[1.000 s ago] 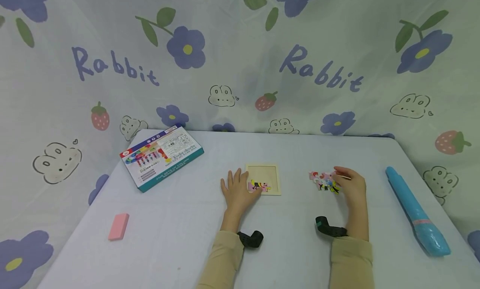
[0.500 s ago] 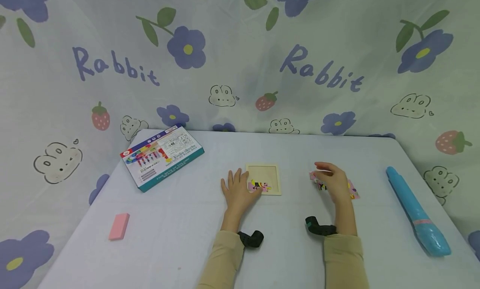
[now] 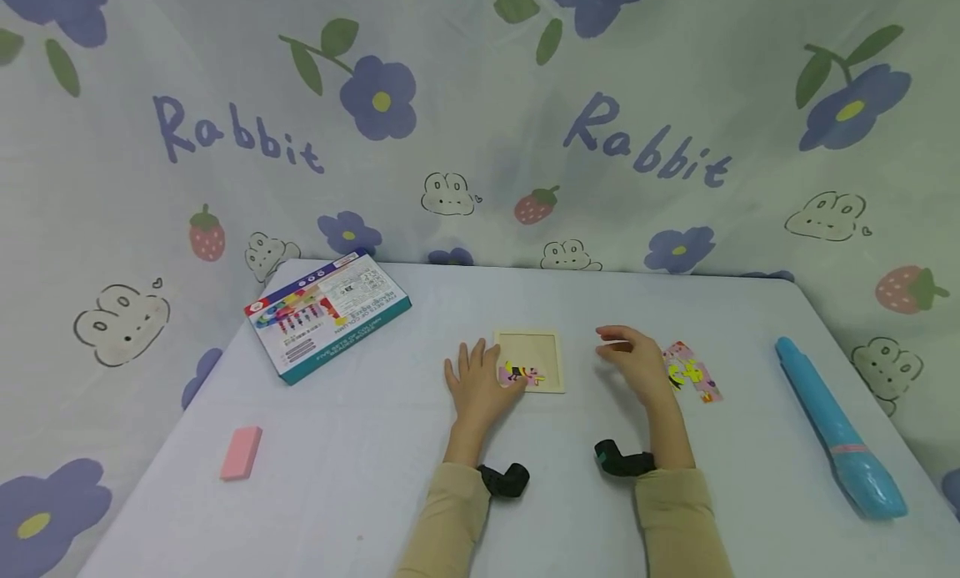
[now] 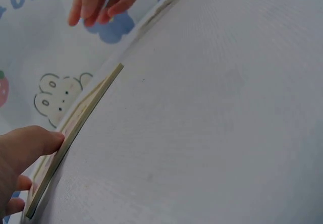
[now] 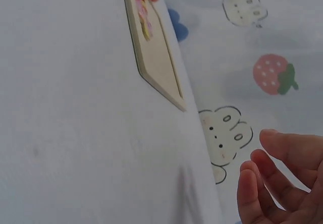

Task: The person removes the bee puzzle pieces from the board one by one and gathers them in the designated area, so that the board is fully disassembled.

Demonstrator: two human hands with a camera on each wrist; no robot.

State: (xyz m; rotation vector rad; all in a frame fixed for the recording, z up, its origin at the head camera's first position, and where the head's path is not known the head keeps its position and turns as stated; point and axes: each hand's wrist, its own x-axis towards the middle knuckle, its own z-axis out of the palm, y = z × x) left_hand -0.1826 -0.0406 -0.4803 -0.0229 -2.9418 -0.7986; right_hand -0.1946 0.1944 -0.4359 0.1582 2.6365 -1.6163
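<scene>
My left hand (image 3: 478, 393) lies spread at the left side of a shallow wooden puzzle tray (image 3: 552, 361). Its thumb rests at the tray's near side, against joined puzzle pieces (image 3: 517, 373) with a pink, yellow and black picture. These pieces fill a strip along the tray's near edge; bare wood shows above them. My right hand (image 3: 636, 363) hovers to the right of the tray, fingers loosely bent. In the right wrist view, nothing shows between its thumb and fingers (image 5: 248, 186). Beside it lie loose pink and yellow puzzle pieces (image 3: 692, 371), partly hidden by the hand.
A flat printed box (image 3: 327, 315) lies at the back left of the white table (image 3: 360, 478). A pink block (image 3: 241, 453) is at the left, and a blue, club-shaped object (image 3: 840, 428) at the right. A patterned cloth (image 3: 465, 86) hangs behind.
My right hand has moved left from over the loose puzzle pieces towards the tray, uncovering the pieces on its right. My left hand stays in place on the tray.
</scene>
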